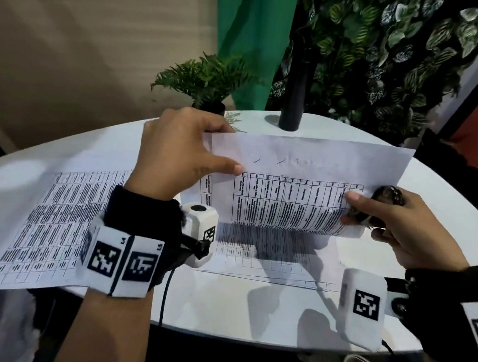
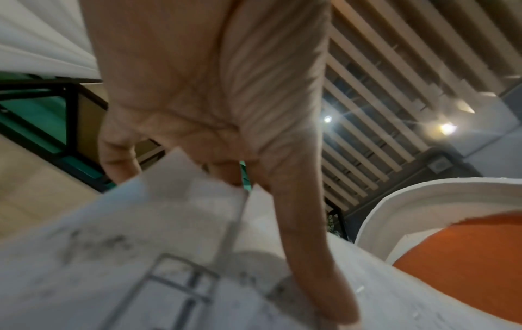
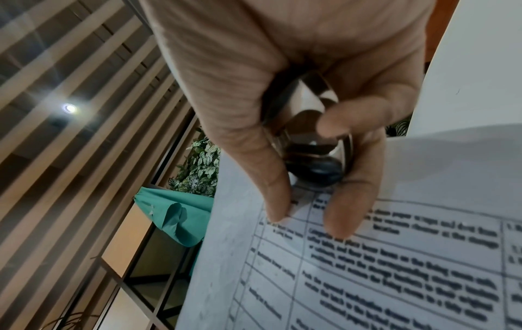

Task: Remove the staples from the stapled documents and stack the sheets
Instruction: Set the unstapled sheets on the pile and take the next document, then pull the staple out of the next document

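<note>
Risk noted: my left hand (image 1: 177, 151) pinched the stapled document (image 1: 297, 185) above the table's (image 1: 425, 250) far edge, right hand (image 1: 399, 223) clutching staple remover (image 1: 386, 195) and sheet together, so tugging could tear paper.

Left hand (image 1: 177, 154) and right hand (image 1: 393, 220) pinching lifted document (image 1: 302, 191), loose sheet (image 1: 45, 224) on white table (image 1: 251, 309)

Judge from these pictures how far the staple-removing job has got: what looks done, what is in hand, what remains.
Done: one printed white sheet lies loose on the round white table. In hand: left hand and right hand hold up a stapled printed document; the right also grips a metal staple remover. Left: two staples remain there.
</note>
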Demonstrator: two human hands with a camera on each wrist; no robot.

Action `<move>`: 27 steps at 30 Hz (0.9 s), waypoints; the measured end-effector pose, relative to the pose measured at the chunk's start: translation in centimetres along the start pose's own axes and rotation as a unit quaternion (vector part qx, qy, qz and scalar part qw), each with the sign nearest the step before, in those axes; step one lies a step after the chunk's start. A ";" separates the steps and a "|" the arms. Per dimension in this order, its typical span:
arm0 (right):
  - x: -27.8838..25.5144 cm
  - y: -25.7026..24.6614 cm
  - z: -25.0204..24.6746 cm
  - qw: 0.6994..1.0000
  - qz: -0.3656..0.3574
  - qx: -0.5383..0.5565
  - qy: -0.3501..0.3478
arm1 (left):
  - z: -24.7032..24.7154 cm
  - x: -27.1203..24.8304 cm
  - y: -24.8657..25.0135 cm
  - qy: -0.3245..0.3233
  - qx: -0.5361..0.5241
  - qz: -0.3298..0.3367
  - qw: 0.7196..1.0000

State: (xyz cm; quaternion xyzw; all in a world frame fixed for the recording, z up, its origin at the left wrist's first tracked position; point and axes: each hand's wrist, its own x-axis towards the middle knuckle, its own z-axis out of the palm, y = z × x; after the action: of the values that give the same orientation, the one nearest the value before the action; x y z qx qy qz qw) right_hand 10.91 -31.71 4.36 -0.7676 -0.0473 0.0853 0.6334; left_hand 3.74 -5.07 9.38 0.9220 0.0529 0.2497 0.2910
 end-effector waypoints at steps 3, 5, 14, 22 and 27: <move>-0.1 -0.1 0.0 1.000 -0.001 0.004 -0.004 | 0.2 0.3 0.3 -0.110 -0.063 -0.018 0.992; -0.2 0.0 0.0 1.000 0.001 0.010 -0.009 | 0.4 0.1 0.2 -0.159 -0.140 -0.038 0.977; -0.8 -1.1 -0.7 0.964 -0.157 0.067 0.206 | 0.9 -0.8 0.4 -0.179 -0.261 -0.072 0.946; -2.1 -3.8 4.0 0.945 -0.301 0.007 -0.131 | 1.2 -0.8 0.4 -0.152 -0.259 -0.069 0.951; -1.5 -4.1 6.3 0.864 -0.443 -0.205 -0.125 | 1.1 -0.9 0.4 -0.164 -0.270 -0.053 0.947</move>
State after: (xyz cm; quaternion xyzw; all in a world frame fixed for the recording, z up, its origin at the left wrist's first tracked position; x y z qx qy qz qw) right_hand 8.36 -25.15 7.33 -0.7612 -0.4778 -0.1203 0.4217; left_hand 3.45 -6.23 8.40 0.8332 -0.0159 0.0842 0.5462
